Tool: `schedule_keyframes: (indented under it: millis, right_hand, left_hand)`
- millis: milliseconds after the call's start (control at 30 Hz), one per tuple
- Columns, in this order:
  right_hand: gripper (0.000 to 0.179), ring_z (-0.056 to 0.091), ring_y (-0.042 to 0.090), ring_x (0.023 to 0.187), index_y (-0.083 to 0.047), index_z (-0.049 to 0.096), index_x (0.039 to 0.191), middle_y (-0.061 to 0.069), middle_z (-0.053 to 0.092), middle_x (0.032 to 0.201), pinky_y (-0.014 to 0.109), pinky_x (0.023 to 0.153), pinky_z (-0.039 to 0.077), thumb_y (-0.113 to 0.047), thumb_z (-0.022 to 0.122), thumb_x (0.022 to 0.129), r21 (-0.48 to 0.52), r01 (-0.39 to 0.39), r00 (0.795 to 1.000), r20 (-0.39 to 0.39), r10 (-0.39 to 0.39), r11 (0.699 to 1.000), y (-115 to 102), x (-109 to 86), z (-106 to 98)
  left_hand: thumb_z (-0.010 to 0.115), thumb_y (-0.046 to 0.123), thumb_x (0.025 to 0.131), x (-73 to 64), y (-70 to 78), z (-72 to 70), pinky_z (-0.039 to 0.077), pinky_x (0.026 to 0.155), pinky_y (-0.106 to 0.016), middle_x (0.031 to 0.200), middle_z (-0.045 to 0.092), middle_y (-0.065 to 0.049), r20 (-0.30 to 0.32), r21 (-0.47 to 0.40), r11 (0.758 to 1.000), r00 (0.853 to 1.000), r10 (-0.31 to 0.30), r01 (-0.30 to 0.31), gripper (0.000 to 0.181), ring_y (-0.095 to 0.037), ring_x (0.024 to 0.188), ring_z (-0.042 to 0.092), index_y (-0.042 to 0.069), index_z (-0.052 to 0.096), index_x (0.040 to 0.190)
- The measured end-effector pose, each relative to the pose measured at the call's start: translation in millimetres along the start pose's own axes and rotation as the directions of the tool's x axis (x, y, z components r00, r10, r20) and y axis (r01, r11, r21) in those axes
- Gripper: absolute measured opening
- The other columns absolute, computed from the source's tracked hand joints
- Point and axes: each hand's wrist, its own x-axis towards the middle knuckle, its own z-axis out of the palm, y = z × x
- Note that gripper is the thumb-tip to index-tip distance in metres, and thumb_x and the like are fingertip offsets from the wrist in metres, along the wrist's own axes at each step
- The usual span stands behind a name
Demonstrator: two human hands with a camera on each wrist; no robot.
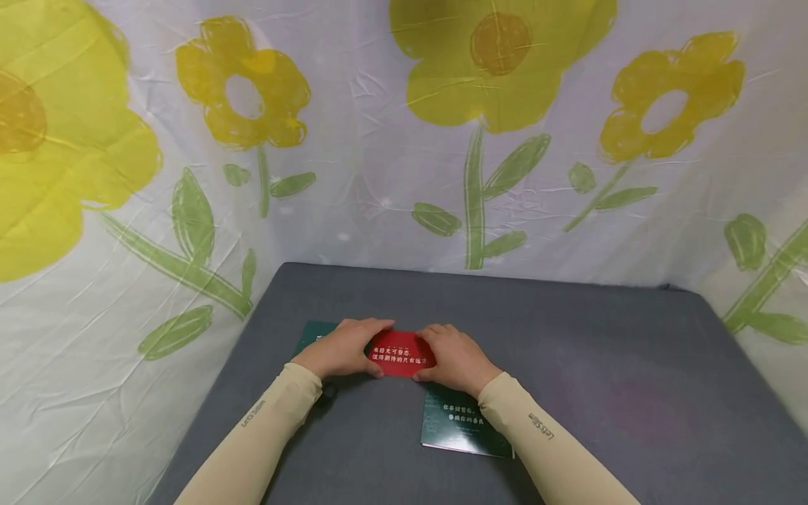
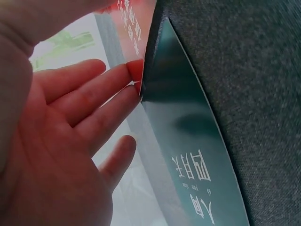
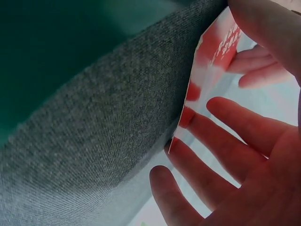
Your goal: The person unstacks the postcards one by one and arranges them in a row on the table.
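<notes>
A red card (image 1: pixel 399 354) with white Chinese writing is held between both hands over the grey table. My left hand (image 1: pixel 347 348) grips its left end, thumb on the near edge and fingers on the far edge. At the right end my right hand (image 1: pixel 456 358) holds it the same way. In the left wrist view, fingertips meet the edge of the red card (image 2: pixel 134 28), and a dark green card (image 2: pixel 188 141) with white writing lies close by. The right wrist view shows the red card (image 3: pixel 207 66) tilted against the fingertips.
One green card (image 1: pixel 315 330) lies partly hidden behind the left hand. Another green card or booklet (image 1: pixel 463 424), with white writing, is under the right wrist. Behind the grey table (image 1: pixel 600 365) hangs a white curtain (image 1: pixel 353 175) printed with yellow flowers.
</notes>
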Motion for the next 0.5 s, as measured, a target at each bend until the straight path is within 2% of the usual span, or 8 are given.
schedule_keyframes:
  millis: [333, 500]
  right_hand:
    - [0.079, 0.062, 0.032, 0.131, -0.009, 0.065, 0.147, 0.010, 0.068, 0.146, 0.054, 0.110, 0.055, -0.041, 0.094, 0.081, -0.020, -0.003, 1.000, 0.003, 0.003, 1.000, 0.4, -0.1, -1.2]
    - [0.079, 0.060, 0.034, 0.134, -0.009, 0.064, 0.148, 0.012, 0.065, 0.150, 0.056, 0.112, 0.054, -0.043, 0.092, 0.083, -0.018, 0.002, 1.000, 0.000, -0.002, 1.000, 1.0, -1.8, 0.1]
  left_hand:
    - [0.096, 0.031, 0.082, 0.5, 3.1, -3.1, 0.042, 0.124, -0.055, 0.161, 0.058, -0.005, 0.006, -0.016, 1.000, 1.000, 0.022, -0.022, 0.095, -0.028, 0.146, 0.053, 0.014, 0.049, 0.163]
    - [0.096, 0.030, 0.081, -2.5, 8.2, -2.2, 0.041, 0.125, -0.057, 0.164, 0.054, -0.007, -0.003, -0.001, 1.000, 1.000, 0.002, -0.002, 0.097, -0.030, 0.151, 0.049, 0.014, 0.047, 0.163]
